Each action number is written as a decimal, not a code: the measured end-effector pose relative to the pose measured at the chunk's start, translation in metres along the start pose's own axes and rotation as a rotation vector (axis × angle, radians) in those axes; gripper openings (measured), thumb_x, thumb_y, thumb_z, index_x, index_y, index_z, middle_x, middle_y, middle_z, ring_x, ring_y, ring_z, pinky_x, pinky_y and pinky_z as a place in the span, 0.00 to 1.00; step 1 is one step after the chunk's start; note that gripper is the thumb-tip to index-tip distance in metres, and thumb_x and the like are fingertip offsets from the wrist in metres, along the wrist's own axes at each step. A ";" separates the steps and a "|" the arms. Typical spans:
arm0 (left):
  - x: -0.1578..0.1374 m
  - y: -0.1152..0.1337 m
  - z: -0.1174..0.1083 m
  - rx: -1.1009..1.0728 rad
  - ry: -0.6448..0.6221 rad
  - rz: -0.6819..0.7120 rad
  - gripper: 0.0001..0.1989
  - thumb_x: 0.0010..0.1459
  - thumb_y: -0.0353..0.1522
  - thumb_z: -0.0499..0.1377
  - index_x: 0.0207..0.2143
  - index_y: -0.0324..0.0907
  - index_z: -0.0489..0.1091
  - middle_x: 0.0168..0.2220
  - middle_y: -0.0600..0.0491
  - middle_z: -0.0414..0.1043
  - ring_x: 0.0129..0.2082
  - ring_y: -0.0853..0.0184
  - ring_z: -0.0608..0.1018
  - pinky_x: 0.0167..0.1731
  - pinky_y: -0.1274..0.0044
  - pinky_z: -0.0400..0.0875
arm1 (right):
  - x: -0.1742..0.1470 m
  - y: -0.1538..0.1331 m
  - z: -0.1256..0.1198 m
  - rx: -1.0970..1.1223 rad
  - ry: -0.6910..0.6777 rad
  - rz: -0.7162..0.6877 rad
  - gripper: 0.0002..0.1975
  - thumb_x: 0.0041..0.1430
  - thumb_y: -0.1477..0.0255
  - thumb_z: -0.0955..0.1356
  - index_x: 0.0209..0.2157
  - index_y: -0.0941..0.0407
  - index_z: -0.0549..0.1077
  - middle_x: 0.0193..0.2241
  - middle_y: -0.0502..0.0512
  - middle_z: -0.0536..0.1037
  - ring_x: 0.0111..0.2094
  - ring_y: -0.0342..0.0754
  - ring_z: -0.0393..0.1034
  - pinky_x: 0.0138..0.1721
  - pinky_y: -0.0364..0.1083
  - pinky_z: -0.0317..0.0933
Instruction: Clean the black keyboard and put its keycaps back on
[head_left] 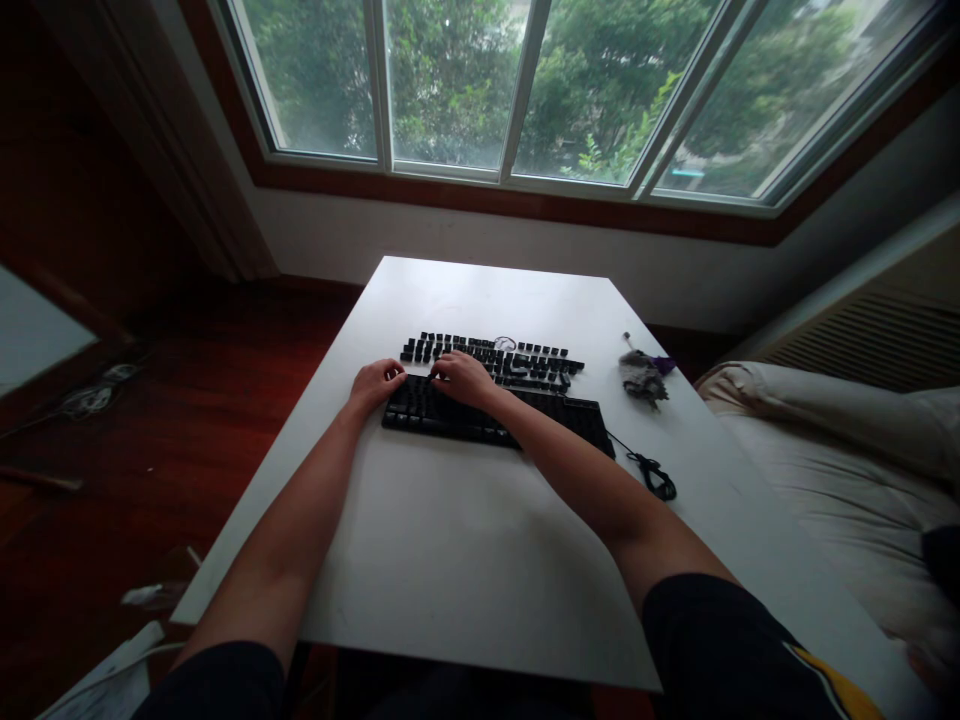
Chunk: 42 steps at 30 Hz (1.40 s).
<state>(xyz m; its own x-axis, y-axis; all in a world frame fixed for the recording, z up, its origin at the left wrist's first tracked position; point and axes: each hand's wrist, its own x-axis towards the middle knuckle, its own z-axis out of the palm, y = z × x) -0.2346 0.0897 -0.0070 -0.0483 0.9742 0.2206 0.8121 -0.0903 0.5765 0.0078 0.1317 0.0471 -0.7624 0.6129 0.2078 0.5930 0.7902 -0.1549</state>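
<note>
A black keyboard (450,421) lies across the white table, partly covered by my right hand and forearm. My left hand (377,384) is at its back left corner, with curled fingers gripping the edge. Over the left part of the keyboard's back edge is my right hand (463,378), thumb and fingers pinched on a small dark piece that looks like a keycap. Rows of loose black keycaps (551,370) lie just behind the keyboard; some are hidden by my right hand. A thin, pale wire-like loop (505,343) sits among them.
A coiled black cable (658,480) lies right of the keyboard. Farther back is a grey, fluffy bundle (643,378) with a purple part. The white table (450,560) stands before a window (457,90); a light-covered seat or bed (810,450) is at right.
</note>
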 end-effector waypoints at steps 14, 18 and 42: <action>-0.002 0.003 -0.002 -0.007 0.003 -0.003 0.13 0.60 0.42 0.59 0.40 0.46 0.78 0.34 0.53 0.78 0.33 0.64 0.76 0.35 0.75 0.67 | -0.032 -0.022 -0.004 0.155 -0.169 -0.026 0.08 0.61 0.67 0.70 0.39 0.52 0.82 0.37 0.51 0.83 0.37 0.46 0.73 0.37 0.42 0.57; -0.002 0.002 -0.001 -0.006 0.004 -0.004 0.13 0.60 0.42 0.59 0.40 0.46 0.78 0.33 0.53 0.78 0.32 0.65 0.76 0.34 0.75 0.67 | -0.031 -0.025 -0.008 0.103 -0.204 0.003 0.08 0.60 0.67 0.70 0.38 0.51 0.82 0.38 0.52 0.83 0.38 0.47 0.74 0.36 0.43 0.56; 0.001 -0.001 0.001 -0.009 0.017 -0.003 0.15 0.63 0.43 0.56 0.40 0.45 0.78 0.35 0.52 0.79 0.33 0.64 0.76 0.35 0.74 0.66 | -0.027 -0.034 -0.014 0.015 -0.255 0.097 0.08 0.58 0.67 0.70 0.38 0.52 0.81 0.36 0.54 0.83 0.38 0.51 0.75 0.33 0.44 0.57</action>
<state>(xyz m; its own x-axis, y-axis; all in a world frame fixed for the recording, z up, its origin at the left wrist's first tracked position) -0.2345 0.0907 -0.0079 -0.0611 0.9707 0.2323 0.8065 -0.0891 0.5845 0.0116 0.0884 0.0607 -0.7441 0.6655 -0.0587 0.6639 0.7267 -0.1765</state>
